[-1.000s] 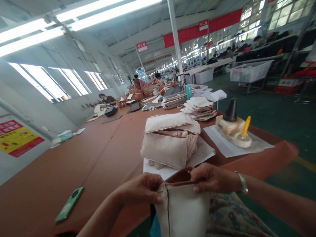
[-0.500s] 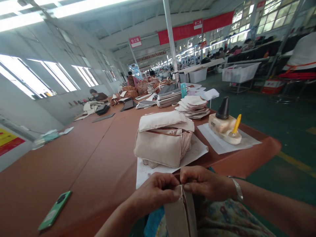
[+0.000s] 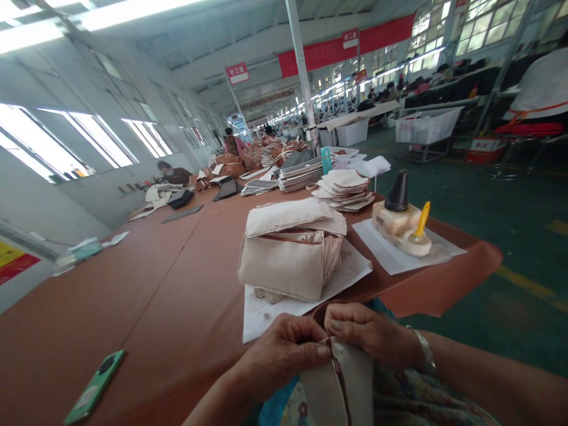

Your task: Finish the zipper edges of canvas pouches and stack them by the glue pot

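Observation:
My left hand pinches the upper left edge of a cream fabric piece with a dark brown seam down its middle. Across the seam, my right hand grips the piece's upper right edge, fingers curled; a bracelet circles that wrist. Both hands nearly touch at the top of the piece, above my lap. Just beyond them, a stack of similar cream pieces rests on white paper. Parts of the held piece are hidden under my fingers.
A green phone lies on the brown table. At the right are a glue-stained block, a black cone and a yellow-handled tool. More stacks stand farther back, where a person sits.
The cream piece is spread wider, its right side now turned more toward me. Both hands have shifted slightly, and the whole view has moved a little.

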The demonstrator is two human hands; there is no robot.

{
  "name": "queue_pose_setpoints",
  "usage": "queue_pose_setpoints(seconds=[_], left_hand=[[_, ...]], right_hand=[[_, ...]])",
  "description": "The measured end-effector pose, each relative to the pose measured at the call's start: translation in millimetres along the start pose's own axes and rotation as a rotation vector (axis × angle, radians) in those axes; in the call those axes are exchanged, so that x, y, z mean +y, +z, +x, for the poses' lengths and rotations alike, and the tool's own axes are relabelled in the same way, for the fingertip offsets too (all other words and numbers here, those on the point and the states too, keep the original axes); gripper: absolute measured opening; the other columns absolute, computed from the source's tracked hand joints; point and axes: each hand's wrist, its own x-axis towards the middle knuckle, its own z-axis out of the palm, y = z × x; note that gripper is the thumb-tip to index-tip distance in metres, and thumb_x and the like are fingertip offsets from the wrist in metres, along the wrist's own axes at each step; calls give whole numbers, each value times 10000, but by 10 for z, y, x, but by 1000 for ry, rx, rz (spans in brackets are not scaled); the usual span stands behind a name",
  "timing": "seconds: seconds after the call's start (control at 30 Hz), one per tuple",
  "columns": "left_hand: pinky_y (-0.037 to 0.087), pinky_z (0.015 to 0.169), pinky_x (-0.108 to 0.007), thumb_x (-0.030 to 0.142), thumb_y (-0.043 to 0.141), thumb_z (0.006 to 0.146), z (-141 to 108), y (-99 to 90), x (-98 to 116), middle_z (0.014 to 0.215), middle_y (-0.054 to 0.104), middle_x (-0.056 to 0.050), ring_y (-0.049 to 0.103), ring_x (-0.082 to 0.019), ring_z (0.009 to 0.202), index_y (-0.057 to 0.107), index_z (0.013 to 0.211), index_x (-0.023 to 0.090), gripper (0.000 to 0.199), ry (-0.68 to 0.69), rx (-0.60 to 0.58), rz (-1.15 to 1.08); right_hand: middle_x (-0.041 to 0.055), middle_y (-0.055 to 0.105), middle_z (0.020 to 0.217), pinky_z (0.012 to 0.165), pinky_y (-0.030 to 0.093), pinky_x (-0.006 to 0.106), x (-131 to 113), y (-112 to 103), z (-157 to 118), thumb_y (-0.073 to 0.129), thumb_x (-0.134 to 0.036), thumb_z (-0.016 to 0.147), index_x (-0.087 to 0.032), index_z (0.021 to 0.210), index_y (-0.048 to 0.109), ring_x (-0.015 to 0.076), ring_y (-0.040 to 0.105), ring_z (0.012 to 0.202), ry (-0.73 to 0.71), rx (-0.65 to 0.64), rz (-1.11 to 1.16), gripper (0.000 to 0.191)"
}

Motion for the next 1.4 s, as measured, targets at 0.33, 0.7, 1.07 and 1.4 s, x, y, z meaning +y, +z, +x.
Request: queue_pose_setpoints(seconds=[0.33, 0.7, 1.07, 1.4], left_hand=[[236, 477, -218, 213, 566, 793, 34, 128, -23, 602, 468, 32, 323, -90, 550, 630, 723, 126, 128, 102, 279, 494], [225, 495, -220, 258, 615, 727, 70, 140, -23, 603, 437, 41, 293, -82, 539, 669, 743, 125, 144, 11, 144, 322], [248, 486, -206, 428, 775, 714, 40, 188, -94, 602, 523, 10, 378, -70, 499, 620, 724, 121, 344, -42, 101, -87], [245, 488, -211, 387, 680, 813, -69, 172, 17, 621, 494, 20, 351, -79, 548, 641, 755, 116, 280, 121, 93, 326]], right_hand=[[-9, 576, 682, 529, 335, 198, -106, 71, 39, 719, -310, 756, -141, 716, 614, 112, 447, 627, 193, 115, -171, 203], [43, 694, 789, 651, 457, 254, -15, 155, -32, 635, -102, 717, -136, 757, 699, 168, 600, 714, 28, 198, -10, 84], [57, 635, 897, 785, 460, 287, -113, 31, -126, 543, -103, 872, -197, 942, 612, 169, 605, 838, -547, 41, -277, 136], [39, 575, 850, 667, 423, 234, -298, -128, -202, 413, -433, 1004, -127, 898, 626, 132, 504, 731, -49, -68, -51, 387]])
